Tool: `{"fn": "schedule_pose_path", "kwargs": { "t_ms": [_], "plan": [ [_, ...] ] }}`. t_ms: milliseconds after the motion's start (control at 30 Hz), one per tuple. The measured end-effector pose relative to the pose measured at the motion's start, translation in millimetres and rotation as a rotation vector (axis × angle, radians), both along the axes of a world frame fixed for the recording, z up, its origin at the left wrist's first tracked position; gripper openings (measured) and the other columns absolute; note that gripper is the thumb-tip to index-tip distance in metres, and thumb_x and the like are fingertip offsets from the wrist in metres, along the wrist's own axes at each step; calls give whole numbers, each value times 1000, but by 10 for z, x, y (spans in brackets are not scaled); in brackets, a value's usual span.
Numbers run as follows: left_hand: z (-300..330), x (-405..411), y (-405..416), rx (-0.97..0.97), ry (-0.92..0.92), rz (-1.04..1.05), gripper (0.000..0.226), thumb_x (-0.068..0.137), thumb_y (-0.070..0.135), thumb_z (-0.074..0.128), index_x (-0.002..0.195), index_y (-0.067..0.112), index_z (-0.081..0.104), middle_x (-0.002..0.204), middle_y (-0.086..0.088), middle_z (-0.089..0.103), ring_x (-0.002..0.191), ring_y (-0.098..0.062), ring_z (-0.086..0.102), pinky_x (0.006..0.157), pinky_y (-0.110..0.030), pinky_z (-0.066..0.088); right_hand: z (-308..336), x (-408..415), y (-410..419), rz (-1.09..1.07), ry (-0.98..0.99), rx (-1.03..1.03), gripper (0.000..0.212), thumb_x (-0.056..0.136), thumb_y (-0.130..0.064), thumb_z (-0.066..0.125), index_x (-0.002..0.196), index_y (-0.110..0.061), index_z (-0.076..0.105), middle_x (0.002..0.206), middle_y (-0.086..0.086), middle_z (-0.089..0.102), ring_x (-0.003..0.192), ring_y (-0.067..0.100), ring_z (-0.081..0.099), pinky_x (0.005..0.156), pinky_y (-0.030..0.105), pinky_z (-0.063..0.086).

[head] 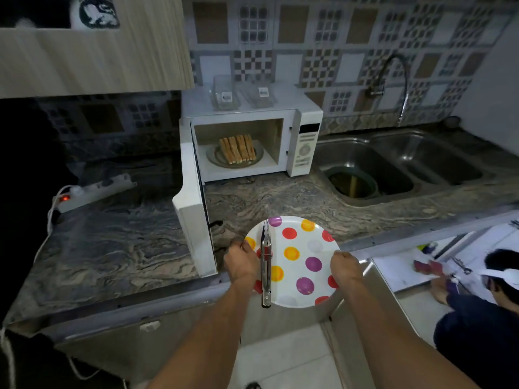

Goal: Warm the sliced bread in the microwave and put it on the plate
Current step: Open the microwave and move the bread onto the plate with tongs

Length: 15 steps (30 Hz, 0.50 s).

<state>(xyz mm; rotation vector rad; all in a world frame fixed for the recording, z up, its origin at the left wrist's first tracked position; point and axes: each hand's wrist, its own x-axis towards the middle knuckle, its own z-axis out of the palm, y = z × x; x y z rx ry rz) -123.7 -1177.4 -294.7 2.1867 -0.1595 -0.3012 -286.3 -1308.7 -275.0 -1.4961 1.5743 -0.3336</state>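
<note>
Holding 1 spotted plate (297, 259) by its opposite rims, the left hand (241, 263) and right hand (346, 267) each curl their fingers round an edge, keeping it partly over the front lip of the countertop (118, 242), in front of the microwave (250, 141). 1 pair of metal tongs (265, 265) lies on the plate's left part, its handle end jutting past the near rim. The microwave door (193, 220) swings out leftward and forward, its outer edge just beside the left hand. Inside the microwave, 1 row of sliced bread (237, 149) stands on edge on the glass turntable (235, 158). Between the microwave's front and the plate lies a bare stretch of counter. Right of the microwave sits 1 steel sink (398, 164) with 2 basins; left of it, 1 power strip (95, 192). On top of it rest 2 clear containers (226, 94).
</note>
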Motion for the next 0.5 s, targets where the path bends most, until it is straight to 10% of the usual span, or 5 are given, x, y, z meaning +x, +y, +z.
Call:
{"fn": "schedule_pose_path", "kwargs": {
  "t_ms": [500],
  "plan": [
    [-201,820,-897,37,42,111,27,98,19,50,107,0,67,112,-27,66,105,-42,62,85,-39,48,-154,950,-1127,139,96,-37,31,85,-13,52,107,0,69,105,22,68,97,37,61,82,35,48]
  ]
}}
